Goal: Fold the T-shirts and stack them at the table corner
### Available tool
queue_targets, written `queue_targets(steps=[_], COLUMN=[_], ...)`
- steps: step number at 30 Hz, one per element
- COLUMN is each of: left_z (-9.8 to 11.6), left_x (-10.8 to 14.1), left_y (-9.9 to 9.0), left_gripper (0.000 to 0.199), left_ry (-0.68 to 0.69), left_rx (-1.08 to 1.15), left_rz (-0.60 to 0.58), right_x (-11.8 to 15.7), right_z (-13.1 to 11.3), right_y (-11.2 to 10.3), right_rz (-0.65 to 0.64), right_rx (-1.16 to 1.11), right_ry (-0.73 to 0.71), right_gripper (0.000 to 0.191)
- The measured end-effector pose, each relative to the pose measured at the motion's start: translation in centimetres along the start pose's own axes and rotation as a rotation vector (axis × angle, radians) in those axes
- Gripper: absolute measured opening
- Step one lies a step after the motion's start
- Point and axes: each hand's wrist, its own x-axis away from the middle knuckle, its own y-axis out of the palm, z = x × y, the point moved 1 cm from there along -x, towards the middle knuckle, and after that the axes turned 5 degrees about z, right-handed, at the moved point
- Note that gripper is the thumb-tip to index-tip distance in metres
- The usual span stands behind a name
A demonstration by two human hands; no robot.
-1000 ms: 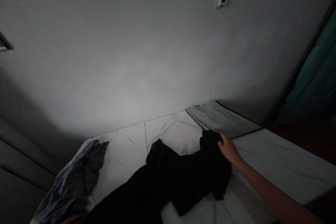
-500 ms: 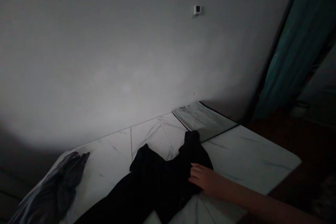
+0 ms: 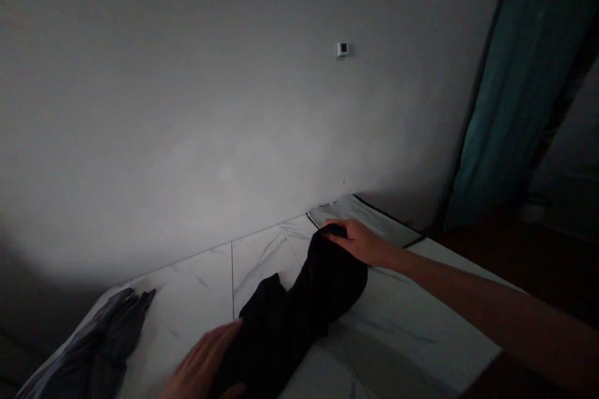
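A black garment (image 3: 299, 324) lies bunched and partly lifted over the marble-patterned table; its exact kind is hard to make out in the dim light. My right hand (image 3: 350, 238) pinches its far right end between thumb and fingers and holds it up off the tabletop. Along the garment's near left edge, my left hand (image 3: 201, 358) rests with fingers stretched out and the thumb apart, touching the cloth. The lower part of the garment is cut off by the bottom of the view.
Dark grey cloth (image 3: 100, 343) lies crumpled at the table's left end. A pale, dark-edged flat sheet or pouch (image 3: 384, 224) sits at the back right of the table (image 3: 196, 280), against the wall. A teal curtain (image 3: 486, 118) hangs at right; a small white device (image 3: 343, 49) is on the wall.
My right hand has moved from the garment's right side to its far end and lifted it. My left hand has come into view at the bottom. The view has tilted up slightly.
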Motion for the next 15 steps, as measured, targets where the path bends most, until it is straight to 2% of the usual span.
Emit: queue_targets(steps=[2, 4, 6, 8, 9, 11, 13, 15], left_z=[3.0, 5.4, 6.4, 5.8, 5.1, 3.4, 1.6, 0.3], left_x=[-2.4, -4.1, -5.0, -5.6, -6.0, -7.2, -9.3, -12.2], left_y=[3.7, 7.3, 10.0, 11.2, 11.1, 9.5, 6.1, 1.4], left_gripper=[0.082, 0.094, 0.088, 0.069, 0.059, 0.04, 0.027, 0.024], left_ry=[0.122, 0.183, 0.119, 0.008, -0.04, -0.114, -0.191, -0.266], left_rx=[0.083, 0.179, 0.263, 0.369, 0.436, 0.576, 0.651, 0.632], left_rz=[-0.08, -0.123, -0.099, -0.038, -0.014, 0.013, 0.057, 0.154], right_x=[-1.7, -3.0, -3.9, -4.6, -4.9, -5.8, -7.0, -8.3], right_z=[-1.8, -3.1, -3.9, -4.4, -4.4, -4.5, -4.7, -5.3], right_y=[0.6, 0.8, 0.4, -0.5, -1.1, -2.4, -4.0, -5.7], right_rz=[-0.031, -0.012, 0.023, 0.028, 0.016, -0.014, -0.024, -0.044], right_rx=[-0.015, -0.015, 0.007, 0.042, 0.063, 0.123, 0.219, 0.323], right_ry=[-0.05, -0.063, -0.059, -0.054, -0.051, -0.044, -0.051, -0.08], right_gripper=[0.022, 0.022, 0.024, 0.027, 0.028, 0.029, 0.031, 0.031])
